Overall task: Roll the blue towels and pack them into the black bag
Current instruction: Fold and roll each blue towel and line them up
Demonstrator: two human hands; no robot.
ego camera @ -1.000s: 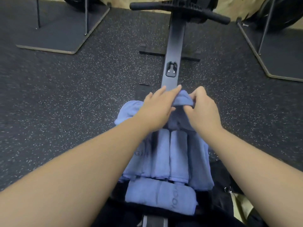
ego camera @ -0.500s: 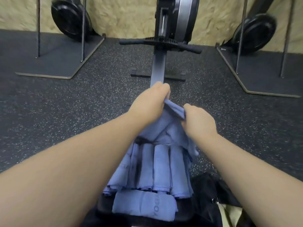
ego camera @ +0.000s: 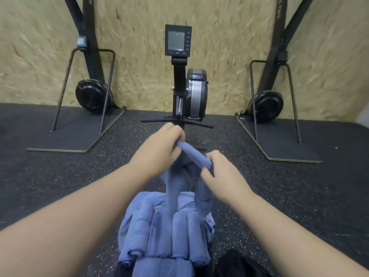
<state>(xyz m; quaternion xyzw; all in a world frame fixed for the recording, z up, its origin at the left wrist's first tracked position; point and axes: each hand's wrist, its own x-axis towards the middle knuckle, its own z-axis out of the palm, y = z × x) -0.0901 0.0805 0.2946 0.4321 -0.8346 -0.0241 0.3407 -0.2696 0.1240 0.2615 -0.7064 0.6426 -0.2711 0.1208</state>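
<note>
A: Hands first; what are they doing?

B: Left hand [ego camera: 157,145] has its fingers curled round one end of a blue towel [ego camera: 192,155]; right hand [ego camera: 220,172] pinches the other end, thumb and fingers closed on the cloth; the top edge stretches between them, higher at the left hand.

A: And the rest of that towel?

B: Hangs down in two loose strands below the hands; lower ends reach the pile underneath; whether they touch it, can't tell.

A: The pile?

B: Rolled towels [ego camera: 167,234] lying side by side, roll ends towards the camera; one more roll [ego camera: 162,267] lies crosswise at the bottom edge, just in front of them; faint lettering on one roll, too blurred to read.

A: Bag?

B: Black bag [ego camera: 239,264] at lower right, just beside the rolls; only part in view; open or closed, can't tell.

A: Background?

B: Rowing machine [ego camera: 194,92] straight ahead with its monitor [ego camera: 177,40] up; speckled dark floor [ego camera: 60,186]; chipboard wall [ego camera: 139,56]; one black upright machine on a flat base each side.
</note>
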